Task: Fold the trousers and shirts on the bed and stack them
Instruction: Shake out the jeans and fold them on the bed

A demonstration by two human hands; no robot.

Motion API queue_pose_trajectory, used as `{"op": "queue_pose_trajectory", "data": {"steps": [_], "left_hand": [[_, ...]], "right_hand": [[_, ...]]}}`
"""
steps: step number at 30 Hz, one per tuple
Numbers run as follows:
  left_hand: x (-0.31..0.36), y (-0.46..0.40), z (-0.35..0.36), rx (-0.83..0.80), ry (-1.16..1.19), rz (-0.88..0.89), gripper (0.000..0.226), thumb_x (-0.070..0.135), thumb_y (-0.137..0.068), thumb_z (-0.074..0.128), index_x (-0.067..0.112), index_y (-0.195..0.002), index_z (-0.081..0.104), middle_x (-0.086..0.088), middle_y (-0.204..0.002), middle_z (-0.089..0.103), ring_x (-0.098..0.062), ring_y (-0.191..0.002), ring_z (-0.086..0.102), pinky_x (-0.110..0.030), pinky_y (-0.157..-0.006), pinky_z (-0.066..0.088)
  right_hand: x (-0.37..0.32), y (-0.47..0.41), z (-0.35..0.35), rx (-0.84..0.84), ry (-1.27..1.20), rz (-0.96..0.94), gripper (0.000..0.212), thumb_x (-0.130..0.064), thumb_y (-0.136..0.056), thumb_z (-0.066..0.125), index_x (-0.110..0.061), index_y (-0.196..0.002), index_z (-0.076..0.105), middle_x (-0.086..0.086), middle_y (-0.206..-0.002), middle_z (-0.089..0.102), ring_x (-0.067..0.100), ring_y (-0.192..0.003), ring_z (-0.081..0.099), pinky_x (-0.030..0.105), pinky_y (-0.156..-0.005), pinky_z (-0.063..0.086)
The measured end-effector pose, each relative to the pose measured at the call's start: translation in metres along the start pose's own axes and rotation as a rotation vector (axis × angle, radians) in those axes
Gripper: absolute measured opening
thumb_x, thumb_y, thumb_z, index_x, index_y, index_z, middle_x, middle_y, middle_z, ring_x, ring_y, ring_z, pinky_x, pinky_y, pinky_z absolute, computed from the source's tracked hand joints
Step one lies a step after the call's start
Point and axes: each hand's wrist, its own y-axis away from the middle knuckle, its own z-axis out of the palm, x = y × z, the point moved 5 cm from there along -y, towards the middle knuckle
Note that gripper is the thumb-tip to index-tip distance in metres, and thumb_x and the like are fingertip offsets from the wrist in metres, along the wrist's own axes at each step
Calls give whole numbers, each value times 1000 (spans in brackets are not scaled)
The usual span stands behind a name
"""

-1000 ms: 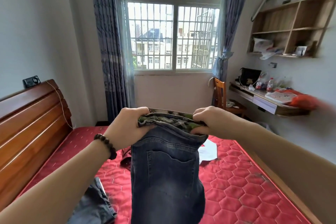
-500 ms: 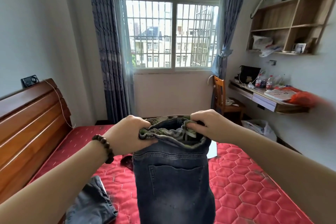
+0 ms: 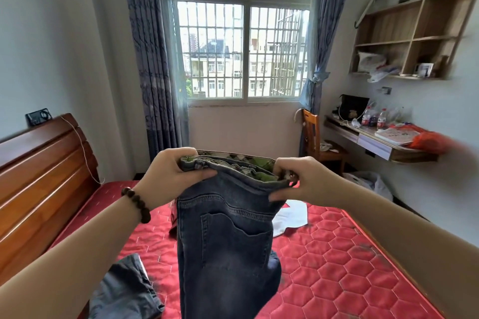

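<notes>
Dark blue jeans [image 3: 228,246] with a green patterned lining hang in the air over the red quilted bed [image 3: 337,261], back pocket facing me. My left hand [image 3: 168,176] grips the left end of the waistband, thumb on the near side. My right hand [image 3: 300,181] pinches the right end of the waistband. A white shirt [image 3: 291,217] lies on the bed behind the jeans, partly hidden by them. A grey garment [image 3: 124,292] lies crumpled at the bed's near left.
A wooden headboard [image 3: 39,168] runs along the bed's left side. A wooden chair [image 3: 313,134] and a wall desk [image 3: 375,140] with bottles stand at the right. A white plastic bag [image 3: 368,181] sits on the floor beside the bed.
The waistband has spread wider between my hands. My right hand has shifted right and slightly down along the band. The jeans stay hanging over the bed.
</notes>
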Motion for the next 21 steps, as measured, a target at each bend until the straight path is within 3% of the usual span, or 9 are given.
{"op": "queue_pose_trajectory", "data": {"steps": [3,5,7,9,10,13,16,18,21], "left_hand": [[-4,-3,-9,-6,58,-48,27,30,-68,77,14,-81,60,12,-71,64,-1,-66,55,-14,-66,47],[-5,-7,-17,7,52,-56,27,22,-70,79,16,-85,58,10,-71,63,-2,-64,54,-14,-64,48],[-3,-10,-24,58,51,-42,24,14,-74,78,14,-85,57,10,-69,62,-2,-63,54,-14,-63,48],[-1,-12,-29,148,133,-47,21,9,-76,76,11,-86,57,11,-67,63,-2,-63,56,-14,-62,49],[-1,-11,-31,191,182,-60,20,9,-77,75,12,-86,57,11,-68,64,-2,-64,58,-14,-63,50],[-6,-9,-37,315,328,-130,28,7,-75,75,17,-94,57,7,-80,69,-6,-72,63,-20,-68,55],[-21,0,-36,352,609,-263,41,16,-73,72,18,-112,57,-1,-93,72,-13,-81,68,-27,-72,57],[-30,9,-22,230,718,-367,34,17,-72,68,13,-106,63,-4,-96,73,-16,-84,68,-26,-72,57],[-33,13,-13,180,651,-417,15,10,-73,69,8,-87,72,-9,-91,74,-20,-82,67,-25,-69,57]], "right_hand": [[4,-5,-6,268,-125,24,33,-16,-76,79,-10,-72,47,-1,-64,45,5,-60,36,19,-57,34],[6,-10,-10,352,-258,50,30,-10,-78,76,-13,-85,46,-5,-71,49,3,-63,43,14,-60,39],[7,-16,-9,362,-514,88,47,-11,-76,78,-23,-111,49,-3,-87,63,3,-78,59,14,-71,48],[9,-22,0,314,-778,150,75,-17,-68,83,-35,-129,45,1,-110,66,11,-101,64,26,-87,53],[9,-26,7,275,-820,177,76,-17,-65,84,-35,-129,48,-1,-116,66,13,-106,64,32,-92,53],[8,-36,13,282,-724,194,41,-7,-70,82,-20,-107,68,-4,-104,73,12,-98,68,38,-93,54],[6,-44,12,376,-807,142,27,-8,-72,80,-20,-96,74,-1,-99,75,15,-94,70,29,-82,56],[6,-47,13,418,-880,122,27,-6,-72,80,-23,-92,75,-2,-98,75,14,-92,71,22,-75,56],[10,-48,16,406,-914,156,31,-6,-71,80,-17,-99,73,2,-102,74,20,-96,70,31,-82,55]]}}
